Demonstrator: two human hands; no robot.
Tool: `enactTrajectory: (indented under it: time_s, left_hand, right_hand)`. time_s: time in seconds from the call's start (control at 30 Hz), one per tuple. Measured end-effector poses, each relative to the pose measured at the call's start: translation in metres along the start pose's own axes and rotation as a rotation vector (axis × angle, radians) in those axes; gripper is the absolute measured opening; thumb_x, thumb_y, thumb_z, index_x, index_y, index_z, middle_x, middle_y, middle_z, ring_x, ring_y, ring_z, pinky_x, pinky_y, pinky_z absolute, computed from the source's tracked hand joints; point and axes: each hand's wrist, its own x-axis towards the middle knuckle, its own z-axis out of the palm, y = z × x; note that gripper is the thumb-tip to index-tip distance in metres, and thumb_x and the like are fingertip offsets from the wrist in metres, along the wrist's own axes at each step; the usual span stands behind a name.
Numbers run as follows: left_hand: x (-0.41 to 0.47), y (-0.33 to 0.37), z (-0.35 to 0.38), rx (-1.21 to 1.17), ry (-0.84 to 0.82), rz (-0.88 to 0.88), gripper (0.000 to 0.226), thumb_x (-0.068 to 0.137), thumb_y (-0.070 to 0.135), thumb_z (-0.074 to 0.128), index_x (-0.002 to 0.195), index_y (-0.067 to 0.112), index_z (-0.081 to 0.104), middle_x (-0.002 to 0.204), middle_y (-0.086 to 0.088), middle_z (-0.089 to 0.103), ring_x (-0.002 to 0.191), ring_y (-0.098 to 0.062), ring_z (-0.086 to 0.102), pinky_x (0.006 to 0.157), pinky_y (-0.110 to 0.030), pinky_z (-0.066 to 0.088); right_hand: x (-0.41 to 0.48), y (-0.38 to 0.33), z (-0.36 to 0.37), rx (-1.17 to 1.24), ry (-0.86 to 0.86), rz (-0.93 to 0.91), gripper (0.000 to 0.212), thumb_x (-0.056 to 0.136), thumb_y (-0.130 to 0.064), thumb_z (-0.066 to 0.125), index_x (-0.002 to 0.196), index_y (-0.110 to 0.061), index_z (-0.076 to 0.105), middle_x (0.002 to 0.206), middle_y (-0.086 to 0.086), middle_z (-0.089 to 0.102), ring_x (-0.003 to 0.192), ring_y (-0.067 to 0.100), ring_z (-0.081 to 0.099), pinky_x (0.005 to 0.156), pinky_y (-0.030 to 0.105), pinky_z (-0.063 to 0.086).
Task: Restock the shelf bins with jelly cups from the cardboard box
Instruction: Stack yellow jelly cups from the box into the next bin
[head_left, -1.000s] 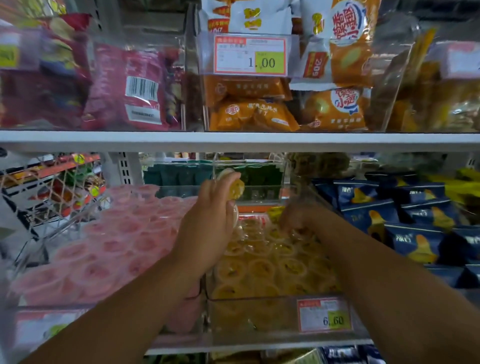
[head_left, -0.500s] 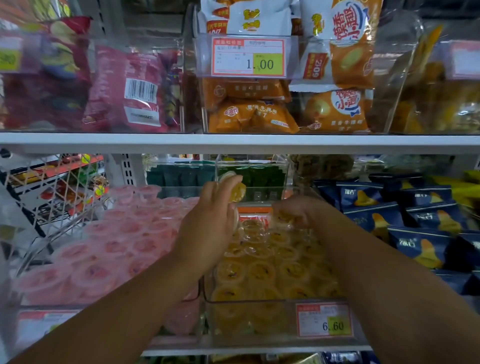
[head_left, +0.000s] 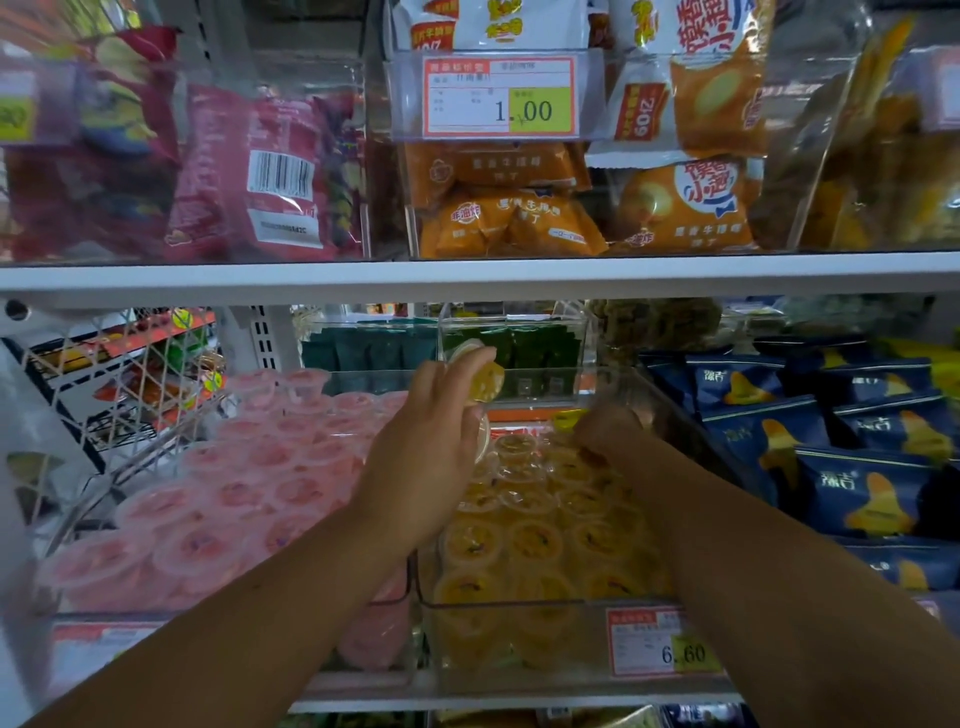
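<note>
1. Now we're at the placing step: the left hand grips a yellow cup between thumb and fingers, raised above the back of the yellow bin.
2. Down at the bin's back right sits the right hand, knuckles up, fingertips buried among the cups there. I cannot tell whether it pinches one or only presses.
3. That bin looks well filled, with yellow cups lying lid-up from the front wall to the back. The pink cups next door on the left are heaped too. The box is out of view.
4. Next move, I reckon: lower the held cup lid-up into the back row and let go gently, once the right hand clears a spot.
5. One risk: the pile sits high, so a careless drop could send cups sliding forward.
</note>
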Motion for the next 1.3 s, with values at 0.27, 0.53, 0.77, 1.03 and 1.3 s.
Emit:
enactTrajectory:
  time_s: [0.27,0.53,0.77,1.03,1.3]
  left_hand:
    - [-0.001,0.001,0.0,0.026,-0.015,0.015,0.055,0.101,0.021,0.044,0.149,0.039,0.022,0.128,0.006,0.038,0.074,-0.007,0.054,0.054,-0.023,0.046]
    - [0.001,0.002,-0.004,-0.016,-0.094,0.08,0.052,0.101,0.024,0.043,0.146,0.045,0.028,0.13,0.008,0.046,0.09,-0.006,0.053,0.065,-0.017,0.04]
    - [0.002,0.005,-0.007,-0.019,-0.157,0.066,0.065,0.101,0.024,0.045,0.148,0.054,0.011,0.099,0.022,0.059,0.061,0.004,0.05,0.056,-0.014,0.034]
    - [0.004,-0.003,-0.001,-0.097,-0.118,0.009,0.062,0.099,0.024,0.051,0.151,0.036,0.02,0.119,0.011,0.064,0.093,0.001,0.056,0.07,-0.006,0.037]
    - [0.004,-0.003,0.0,-0.066,-0.09,0.029,0.033,0.097,0.024,0.056,0.13,0.024,0.055,0.115,0.004,0.067,0.093,-0.005,0.055,0.072,-0.019,0.038]
  right_hand:
    - [-0.01,-0.016,-0.007,-0.081,0.073,-0.211,0.025,0.096,-0.012,0.049,0.116,-0.006,0.063,0.1,0.009,0.059,0.095,0.021,0.06,0.076,0.029,0.049]
    - [-0.064,-0.019,-0.048,0.748,-0.889,-0.3,0.037,0.1,-0.044,0.043,0.128,-0.024,0.056,0.112,0.014,0.069,0.091,0.024,0.067,0.077,0.031,0.057]
    - [-0.072,-0.012,-0.043,0.891,-0.906,-0.248,0.035,0.091,-0.039,0.057,0.116,-0.015,0.061,0.097,0.012,0.066,0.075,0.014,0.063,0.06,0.018,0.052]
    - [-0.039,-0.016,-0.084,0.594,-0.537,-0.232,0.042,0.08,-0.015,0.073,0.116,0.004,0.062,0.111,0.016,0.069,0.1,0.024,0.068,0.076,0.027,0.059]
    - [-0.021,-0.017,-0.08,-0.597,-0.235,-0.417,0.02,0.085,-0.005,0.067,0.104,-0.005,0.067,0.089,0.004,0.062,0.077,0.016,0.059,0.059,0.022,0.045]
